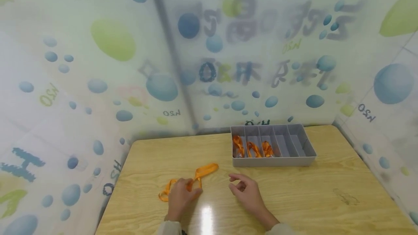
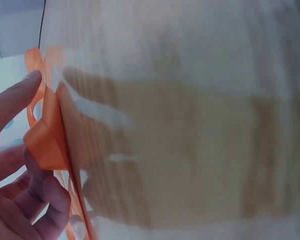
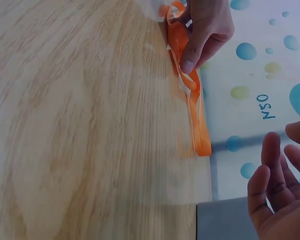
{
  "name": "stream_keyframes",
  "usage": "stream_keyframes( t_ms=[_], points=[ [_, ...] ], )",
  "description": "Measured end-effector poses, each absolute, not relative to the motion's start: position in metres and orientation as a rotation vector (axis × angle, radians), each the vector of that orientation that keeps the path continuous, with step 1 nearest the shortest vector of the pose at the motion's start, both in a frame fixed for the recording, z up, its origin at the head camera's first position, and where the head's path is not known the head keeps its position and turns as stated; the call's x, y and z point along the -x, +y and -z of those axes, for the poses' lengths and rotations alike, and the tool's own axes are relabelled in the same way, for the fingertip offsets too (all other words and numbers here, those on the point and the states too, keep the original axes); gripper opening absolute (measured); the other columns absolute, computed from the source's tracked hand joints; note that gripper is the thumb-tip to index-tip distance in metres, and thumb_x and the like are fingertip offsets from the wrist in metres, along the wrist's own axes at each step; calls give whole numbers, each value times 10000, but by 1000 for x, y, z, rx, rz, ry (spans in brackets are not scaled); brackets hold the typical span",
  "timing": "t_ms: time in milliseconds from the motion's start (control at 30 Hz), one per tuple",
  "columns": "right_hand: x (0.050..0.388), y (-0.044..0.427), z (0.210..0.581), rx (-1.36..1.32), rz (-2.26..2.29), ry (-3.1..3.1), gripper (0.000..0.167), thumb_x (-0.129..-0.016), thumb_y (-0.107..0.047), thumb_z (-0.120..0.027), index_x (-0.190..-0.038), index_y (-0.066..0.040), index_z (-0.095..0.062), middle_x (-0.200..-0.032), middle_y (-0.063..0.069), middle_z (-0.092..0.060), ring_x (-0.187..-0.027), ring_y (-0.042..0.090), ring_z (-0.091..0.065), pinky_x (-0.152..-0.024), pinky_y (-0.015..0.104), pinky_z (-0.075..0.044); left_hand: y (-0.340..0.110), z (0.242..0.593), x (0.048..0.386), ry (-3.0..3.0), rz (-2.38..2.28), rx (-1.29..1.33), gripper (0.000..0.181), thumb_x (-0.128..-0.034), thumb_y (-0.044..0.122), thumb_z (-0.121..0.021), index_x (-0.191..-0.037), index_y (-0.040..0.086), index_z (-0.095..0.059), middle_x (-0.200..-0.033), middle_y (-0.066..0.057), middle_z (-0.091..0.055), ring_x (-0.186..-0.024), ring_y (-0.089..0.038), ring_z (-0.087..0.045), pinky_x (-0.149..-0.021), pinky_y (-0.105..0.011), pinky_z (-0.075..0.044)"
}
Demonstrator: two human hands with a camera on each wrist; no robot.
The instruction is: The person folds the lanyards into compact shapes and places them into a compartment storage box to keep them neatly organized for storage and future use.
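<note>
A long orange ribbon point(image 1: 206, 170) lies looped and twisted on the table, left of the middle. My left hand point(image 1: 181, 196) is over its near part and holds a fold of it with curled fingers. In the left wrist view the ribbon point(image 2: 45, 145) rises in a bent fold against those fingers, with the thumb point(image 2: 20, 95) apart above. To the right, my right hand point(image 1: 249, 196) hovers over the table with loosely bent fingers and nothing in it. The right wrist view shows its fingers point(image 3: 272, 175) spread apart, away from the ribbon point(image 3: 202, 135).
A grey divided tray point(image 1: 274, 161) stands at the table's back edge, right of centre. Its three left compartments each hold a bundled orange ribbon point(image 1: 239, 145). The wooden table point(image 1: 313, 198) meets a patterned curtain point(image 1: 209, 97) behind and at the sides.
</note>
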State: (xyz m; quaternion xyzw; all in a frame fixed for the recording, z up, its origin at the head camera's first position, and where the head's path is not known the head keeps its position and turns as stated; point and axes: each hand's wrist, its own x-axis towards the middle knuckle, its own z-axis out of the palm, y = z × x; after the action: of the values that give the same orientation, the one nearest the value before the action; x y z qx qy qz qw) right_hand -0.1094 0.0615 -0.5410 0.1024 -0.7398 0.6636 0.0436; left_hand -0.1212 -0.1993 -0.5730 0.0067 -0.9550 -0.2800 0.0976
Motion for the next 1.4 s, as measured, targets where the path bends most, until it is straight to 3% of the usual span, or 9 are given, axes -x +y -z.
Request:
stream_keyframes(
  t_ms=[300, 533, 700, 867, 1100, 1400],
  points=[
    [112, 48, 542, -360, -2070, -2266, 253, -872, 11, -730, -1122, 29, -701, -945, 144, -676, -609, 55, -572, -515, 204, -486, -191, 567, 117, -2872, 737, -29, 457, -668, 401, -877, -982, 86, -774, -897, -19, -668, -705, -160, -578, -539, -356, -445],
    [116, 36, 546, -331, -2089, -2345, 256, -874, 2, -724, -1124, 47, -694, -930, 112, -676, -589, 67, -568, -499, 190, -465, -188, 571, 117, -2856, 722, 39, 232, -704, 277, -836, -881, 131, -800, -818, 38, -647, -682, -137, -601, -531, -305, -463],
    [120, 27, 556, -292, -2187, -2444, 266, -907, -33, -683, -1148, 79, -673, -934, 92, -672, -624, 159, -643, -526, 222, -510, -187, 571, 116, -2822, 708, 99, 89, -737, 172, -771, -818, 150, -798, -770, 50, -648, -671, -151, -620, -539, -299, -468],
    [119, 19, 564, -305, -2238, -2492, 262, -922, -52, -658, -1128, 111, -664, -923, 101, -671, -675, 234, -670, -596, 297, -574, -187, 572, 116, -2797, 637, 163, 66, -744, 112, -731, -768, 149, -780, -713, 61, -615, -616, -151, -594, -514, -287, -451],
    [118, 14, 566, -293, -2265, -2477, 276, -920, -46, -656, -1130, 133, -647, -915, 123, -677, -641, 216, -666, -589, 282, -568, -186, 571, 116, -2823, 568, 199, 41, -756, 98, -742, -742, 136, -745, -708, 55, -602, -598, -156, -581, -490, -302, -450],
    [118, 9, 571, -359, -2282, -2462, 326, -911, 8, -649, -1213, 127, -610, -1078, 256, -653, -653, 235, -670, -599, 305, -578, -182, 560, 115, -2876, 777, 298, 43, -823, 107, -721, -791, 83, -706, -765, 16, -654, -662, -133, -599, -594, -292, -507]
  ],
)
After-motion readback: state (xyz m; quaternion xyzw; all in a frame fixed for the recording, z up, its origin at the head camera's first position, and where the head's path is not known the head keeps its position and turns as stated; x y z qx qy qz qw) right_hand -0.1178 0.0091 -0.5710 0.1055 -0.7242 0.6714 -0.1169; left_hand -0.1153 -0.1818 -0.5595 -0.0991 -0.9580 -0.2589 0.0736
